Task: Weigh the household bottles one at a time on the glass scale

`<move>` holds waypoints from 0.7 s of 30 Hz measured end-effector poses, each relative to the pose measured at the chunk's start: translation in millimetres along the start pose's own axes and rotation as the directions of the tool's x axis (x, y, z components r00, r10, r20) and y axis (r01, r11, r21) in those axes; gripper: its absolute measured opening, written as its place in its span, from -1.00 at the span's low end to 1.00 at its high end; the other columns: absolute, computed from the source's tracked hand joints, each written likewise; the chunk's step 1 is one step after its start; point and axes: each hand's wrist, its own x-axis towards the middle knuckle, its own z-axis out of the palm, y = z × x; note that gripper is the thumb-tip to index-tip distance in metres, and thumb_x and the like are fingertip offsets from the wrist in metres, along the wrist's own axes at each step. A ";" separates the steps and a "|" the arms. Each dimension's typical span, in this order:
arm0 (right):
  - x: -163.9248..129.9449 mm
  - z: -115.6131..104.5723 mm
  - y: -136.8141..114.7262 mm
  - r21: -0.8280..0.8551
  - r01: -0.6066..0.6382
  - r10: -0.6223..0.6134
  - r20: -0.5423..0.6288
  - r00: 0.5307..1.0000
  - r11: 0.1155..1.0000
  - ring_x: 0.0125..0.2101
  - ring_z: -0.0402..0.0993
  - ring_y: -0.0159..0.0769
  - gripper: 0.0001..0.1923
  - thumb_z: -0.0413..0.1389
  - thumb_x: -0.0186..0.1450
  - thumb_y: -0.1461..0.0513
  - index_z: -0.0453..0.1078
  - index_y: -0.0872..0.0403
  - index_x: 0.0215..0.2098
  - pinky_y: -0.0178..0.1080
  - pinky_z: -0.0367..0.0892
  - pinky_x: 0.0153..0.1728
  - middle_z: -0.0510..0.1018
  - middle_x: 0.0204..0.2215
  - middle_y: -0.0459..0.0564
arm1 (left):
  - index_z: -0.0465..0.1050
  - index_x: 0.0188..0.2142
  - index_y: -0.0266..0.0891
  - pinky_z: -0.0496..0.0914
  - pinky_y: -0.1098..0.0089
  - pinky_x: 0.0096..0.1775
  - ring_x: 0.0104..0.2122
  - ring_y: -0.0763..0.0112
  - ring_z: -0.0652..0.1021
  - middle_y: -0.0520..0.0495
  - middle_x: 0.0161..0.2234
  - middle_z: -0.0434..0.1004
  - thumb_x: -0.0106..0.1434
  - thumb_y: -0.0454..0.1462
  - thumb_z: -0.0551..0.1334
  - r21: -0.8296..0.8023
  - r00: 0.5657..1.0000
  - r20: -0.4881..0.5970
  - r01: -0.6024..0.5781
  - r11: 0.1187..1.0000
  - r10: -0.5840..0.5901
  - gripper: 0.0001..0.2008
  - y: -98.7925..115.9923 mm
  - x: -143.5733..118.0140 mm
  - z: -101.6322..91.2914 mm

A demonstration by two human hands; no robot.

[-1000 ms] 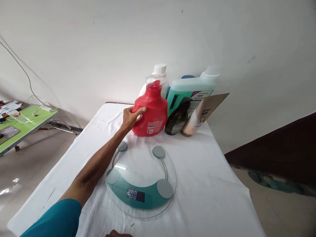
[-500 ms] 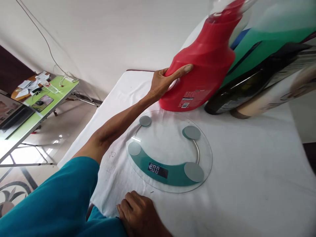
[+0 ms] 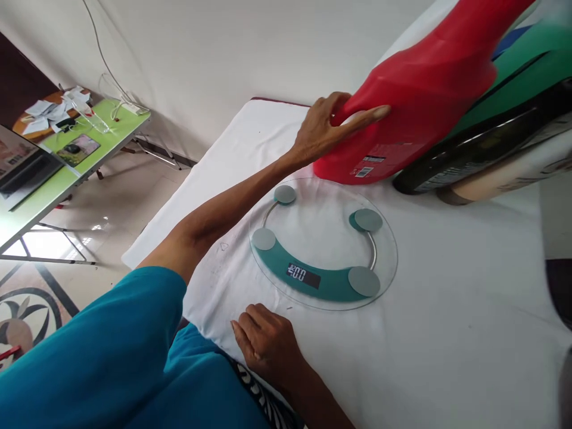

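A large red bottle (image 3: 415, 101) stands at the back of the white-covered table, with its top cut off by the view. My left hand (image 3: 328, 128) grips its left side, the thumb lying across the front and the other fingers partly hidden behind the edge. In front of the bottle lies a round glass scale (image 3: 313, 238) with a teal band and a lit display (image 3: 304, 275) reading 0.0. My right hand (image 3: 270, 342) rests at the near table edge, its fingers curled and nothing visible in them.
Right of the red bottle stand a dark bottle (image 3: 482, 143), a beige-and-white bottle (image 3: 504, 176) and a green container (image 3: 513, 77). A white cloth (image 3: 469, 310) covers the table, with the wall behind it. To the left is a green table (image 3: 109, 134) with a laptop (image 3: 27, 164).
The view has shifted, so the table and scale sit further right and higher. My left hand stays on the red bottle, and my right hand remains curled at the near edge.
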 end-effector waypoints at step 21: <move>-4.4 -160.0 122.0 0.180 -0.822 0.683 -0.664 0.305 0.541 -0.58 0.27 -0.31 -0.48 0.21 0.29 -0.17 0.31 0.02 -0.57 -0.23 0.20 -0.49 0.36 -0.66 -0.14 | 0.61 -0.03 -0.19 0.43 0.24 0.12 0.03 0.15 0.60 -0.16 0.02 0.65 0.44 0.04 0.04 -0.025 0.989 0.133 0.068 0.997 -0.064 -0.51 -79.6 -92.0 -55.3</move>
